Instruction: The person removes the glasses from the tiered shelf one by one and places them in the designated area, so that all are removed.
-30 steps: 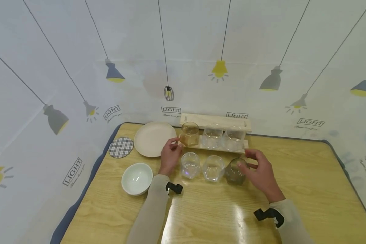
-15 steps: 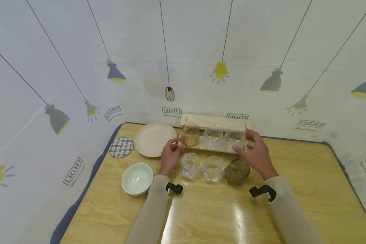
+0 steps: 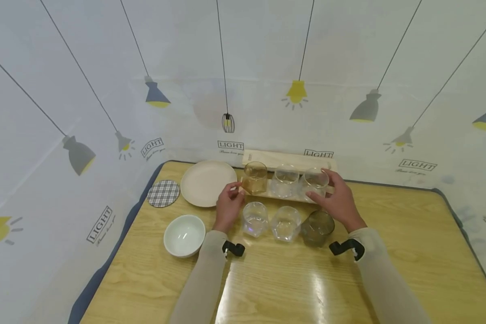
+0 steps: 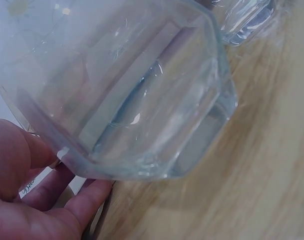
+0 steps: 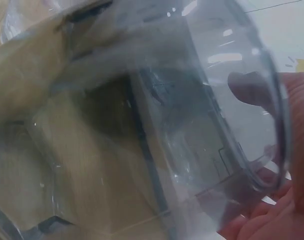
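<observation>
A narrow wooden tray (image 3: 275, 195) bears an amber glass (image 3: 255, 179) and two clear glasses, all upright. My left hand (image 3: 228, 206) pinches the tray's left end beside the amber glass. With my right hand (image 3: 340, 200) I hold the right-hand clear glass (image 3: 315, 182), thumb in front and fingers around its right side. Before the tray stand two more clear glasses, a left one (image 3: 255, 220) and a middle one (image 3: 285, 225), and a smoky grey glass (image 3: 317, 228). The grey glass (image 5: 102, 150) largely fills the right wrist view, partly covering my fingers.
Behind the tray, a flat wooden board (image 3: 287, 159) lies along the wall. A beige plate (image 3: 208, 183), a checked coaster (image 3: 164, 193) and a white bowl (image 3: 184, 236) are at the left. The wooden table (image 3: 283, 283) extends to the front and right.
My right hand has left the grey glass, moved back and taken hold of the right-hand clear glass on the tray. My left hand has stayed at the tray's left end.
</observation>
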`<act>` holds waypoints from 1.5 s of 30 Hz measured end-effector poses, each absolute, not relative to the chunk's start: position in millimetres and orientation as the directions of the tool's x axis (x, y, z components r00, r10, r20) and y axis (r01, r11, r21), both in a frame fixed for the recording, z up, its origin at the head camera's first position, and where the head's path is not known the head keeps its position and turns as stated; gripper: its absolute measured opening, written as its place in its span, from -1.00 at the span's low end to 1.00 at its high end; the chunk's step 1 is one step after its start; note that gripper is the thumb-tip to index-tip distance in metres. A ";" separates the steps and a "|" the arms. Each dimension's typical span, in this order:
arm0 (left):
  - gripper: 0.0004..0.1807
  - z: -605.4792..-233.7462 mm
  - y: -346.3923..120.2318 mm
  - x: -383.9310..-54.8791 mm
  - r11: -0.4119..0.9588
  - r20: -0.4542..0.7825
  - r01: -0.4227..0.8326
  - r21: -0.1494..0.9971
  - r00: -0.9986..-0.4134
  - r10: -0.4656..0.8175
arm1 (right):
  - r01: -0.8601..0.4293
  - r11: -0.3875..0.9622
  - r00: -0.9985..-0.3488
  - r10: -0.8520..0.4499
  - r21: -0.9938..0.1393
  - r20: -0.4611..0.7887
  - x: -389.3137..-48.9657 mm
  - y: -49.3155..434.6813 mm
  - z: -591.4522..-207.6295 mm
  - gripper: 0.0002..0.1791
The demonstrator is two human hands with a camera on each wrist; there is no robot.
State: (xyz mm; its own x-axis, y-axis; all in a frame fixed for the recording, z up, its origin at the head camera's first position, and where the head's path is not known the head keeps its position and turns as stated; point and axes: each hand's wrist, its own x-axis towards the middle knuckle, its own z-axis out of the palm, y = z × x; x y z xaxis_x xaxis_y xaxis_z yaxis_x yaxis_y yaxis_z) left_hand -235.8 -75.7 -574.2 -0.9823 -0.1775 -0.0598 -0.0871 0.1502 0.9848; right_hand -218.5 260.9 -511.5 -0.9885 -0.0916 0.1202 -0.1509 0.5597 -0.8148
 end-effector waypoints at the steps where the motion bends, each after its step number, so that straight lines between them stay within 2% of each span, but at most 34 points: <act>1: -0.65 -574.3 -75.5 -235.8 0.147 -0.060 -0.086 0.985 -0.983 -0.175 | -0.145 0.563 -0.989 -0.087 -0.814 0.116 -217.7 261.1 -511.1 0.01; 7: -0.66 -574.7 -75.4 -236.2 0.155 -0.053 -0.079 0.985 -0.985 -0.167 | -0.118 0.551 -0.993 -0.051 -0.826 0.107 -205.5 261.3 -498.7 0.04; 12: -0.67 -573.0 -76.6 -235.7 0.139 -0.054 -0.079 0.987 -0.983 -0.177 | -0.141 0.518 -0.988 -0.020 -0.844 0.152 -187.7 254.9 -477.8 0.01; 18: -0.67 -571.8 -77.4 -235.7 0.136 -0.055 -0.080 0.987 -0.983 -0.174 | -0.248 0.507 -0.960 -0.013 -0.825 0.281 -163.9 240.7 -463.7 -0.07; 21: -0.66 -572.1 -77.7 -235.1 0.139 -0.052 -0.077 0.987 -0.983 -0.174 | -0.322 0.450 -0.938 -0.034 -0.833 0.344 -151.6 229.1 -465.8 -0.13; 28: -0.66 -570.9 -78.6 -235.0 0.172 -0.041 -0.073 0.982 -0.982 -0.182 | -0.491 0.406 -0.871 -0.191 -0.771 0.453 -127.8 199.6 -471.5 -0.04; 35: -0.66 -571.5 -77.7 -235.1 0.217 -0.024 -0.066 0.974 -0.981 -0.190 | -0.547 0.345 -0.831 -0.337 -0.763 0.443 -113.6 174.7 -481.1 -0.06; 45: -0.65 -571.4 -78.4 -234.8 0.308 0.030 -0.027 0.951 -0.983 -0.179 | -0.457 0.348 -0.853 -0.433 -0.818 0.292 -101.6 149.0 -516.8 -0.11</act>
State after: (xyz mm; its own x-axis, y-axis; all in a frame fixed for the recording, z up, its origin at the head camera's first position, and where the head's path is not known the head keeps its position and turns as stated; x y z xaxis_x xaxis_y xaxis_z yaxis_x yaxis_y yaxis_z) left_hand -234.8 -78.4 -571.4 -0.9834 -0.1787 0.0301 -0.0268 0.3078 0.9511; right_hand -101.6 149.0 -516.8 -0.8529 -0.4326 0.2922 -0.4571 0.3485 -0.8183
